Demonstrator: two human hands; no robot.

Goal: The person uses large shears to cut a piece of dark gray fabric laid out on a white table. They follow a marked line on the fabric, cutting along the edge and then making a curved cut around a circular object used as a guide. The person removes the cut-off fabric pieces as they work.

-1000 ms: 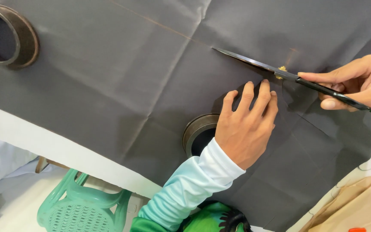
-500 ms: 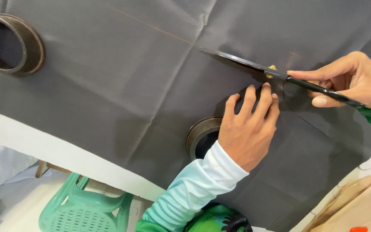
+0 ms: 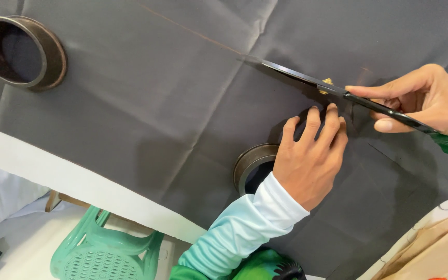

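Pressing grey fabric [image 3: 130, 119] flat w/ spread fingers, left hand [image 3: 309, 161]; right hand [image 3: 431, 101] fingers grip black scissors [image 3: 333, 89] on fabric.

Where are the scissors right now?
The long black metal scissors are upper right in the head view, held by the right hand, just above the left hand.

One dark grey fabric sheet [image 3: 146, 103], one pair of long black scissors [image 3: 338, 93], two round brown metal rings [image 3: 22, 52], one green plastic stool [image 3: 105, 254].
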